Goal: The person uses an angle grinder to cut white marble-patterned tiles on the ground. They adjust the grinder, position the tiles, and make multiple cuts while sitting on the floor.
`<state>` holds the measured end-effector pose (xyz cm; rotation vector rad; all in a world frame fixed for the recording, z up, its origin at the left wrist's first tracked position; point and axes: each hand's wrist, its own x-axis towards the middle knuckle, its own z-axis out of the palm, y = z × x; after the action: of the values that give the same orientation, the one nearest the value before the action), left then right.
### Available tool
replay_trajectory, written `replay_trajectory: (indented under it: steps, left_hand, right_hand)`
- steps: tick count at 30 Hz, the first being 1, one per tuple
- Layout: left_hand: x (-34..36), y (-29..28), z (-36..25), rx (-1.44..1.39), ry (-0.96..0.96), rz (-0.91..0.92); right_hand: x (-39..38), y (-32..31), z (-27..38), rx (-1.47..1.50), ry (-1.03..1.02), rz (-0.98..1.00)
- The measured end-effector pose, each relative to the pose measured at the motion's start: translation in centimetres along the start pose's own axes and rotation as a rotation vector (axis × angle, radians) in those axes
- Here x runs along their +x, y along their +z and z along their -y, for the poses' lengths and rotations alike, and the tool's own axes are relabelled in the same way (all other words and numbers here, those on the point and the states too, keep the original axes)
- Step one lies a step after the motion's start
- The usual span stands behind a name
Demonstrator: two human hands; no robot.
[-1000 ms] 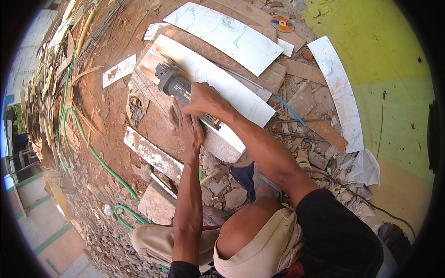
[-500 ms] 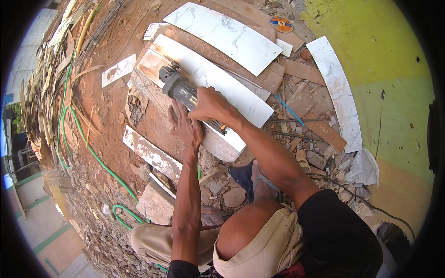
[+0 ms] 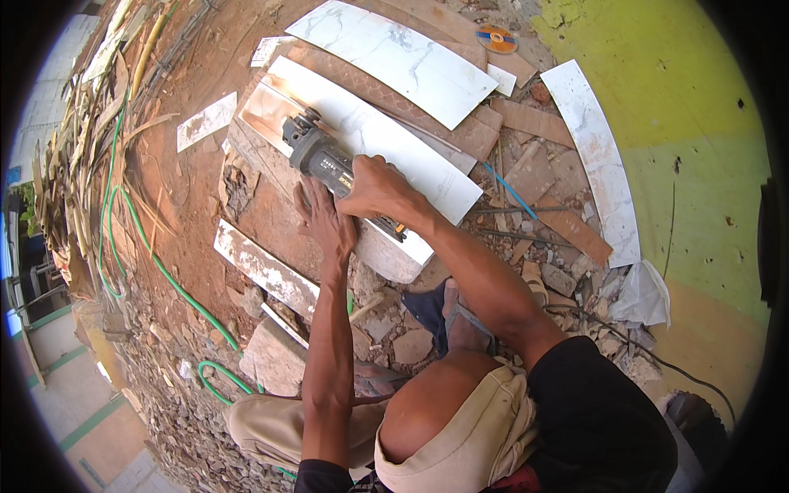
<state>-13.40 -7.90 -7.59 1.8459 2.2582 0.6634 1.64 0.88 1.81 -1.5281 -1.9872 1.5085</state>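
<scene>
Grinder disc: hard to make out; the cutting end of the dark grey power grinder [image 3: 315, 154] is tipped toward the tile, and any blade is lost in a brownish blur at the head.
Grinder rear: partly covered by the wrist above it; a dark tail with a small orange-yellow part shows below, lying over the tile.
Right hand [image 3: 376, 187]: closed around the grinder's body, its palm side and most of the fingertips out of sight.
Left hand [image 3: 326, 220]: flattened, fingers stretched toward the grinder, at the tile's near long edge; whether it presses on tile, stone or tool, I cannot tell.
Cut off: both black sleeves run out at the lower edge or near it; the dark rim swallows the picture's corners.
Half covered: a foot and dark cloth show only in part beyond the bent knee [image 3: 440, 407].
Tile in work: a long white tile [image 3: 362, 119], glossy, lying aslant on a rough stone block [image 3: 385, 256]; its far left end is stained orange-brown, and the grinder hides much of its middle.
Beyond it: a larger white tile [image 3: 403, 59] with grey veining, on brown patterned tiles.
To the right: a narrow veined tile strip [image 3: 598, 160] along the yellow-green wall [image 3: 666, 107].
Far side: an orange-and-blue disc [image 3: 496, 38], flat among the scraps.
</scene>
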Motion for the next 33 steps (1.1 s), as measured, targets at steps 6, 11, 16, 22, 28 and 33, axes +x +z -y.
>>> replay_trajectory:
  steps: [6,11,16,22,28,33]
  left_hand:
    - [-0.1,0.3,0.5,0.032,0.037,0.002]
    - [-0.1,0.4,1.0,0.079,0.007,0.033]
    - [0.1,0.1,0.2,0.032,-0.022,0.026]
    - [0.1,0.0,0.0,-0.005,-0.016,0.013]
    - [0.1,-0.3,0.0,0.001,0.021,0.028]
    - [0.2,-0.4,-0.1,0.008,0.022,0.031]
  right_hand:
    - [-0.8,-0.8,0.2,0.017,-0.010,0.035]
    - [-1.1,-0.9,0.3,0.018,-0.005,0.050]
    - [-1.5,-1.3,0.3,0.017,0.024,0.090]
    - [-1.4,-0.9,-0.4,-0.015,0.021,0.092]
    - [-2.4,-1.7,0.1,-0.003,0.029,0.111]
    - [-2.6,-1.7,-0.1,-0.017,0.033,0.117]
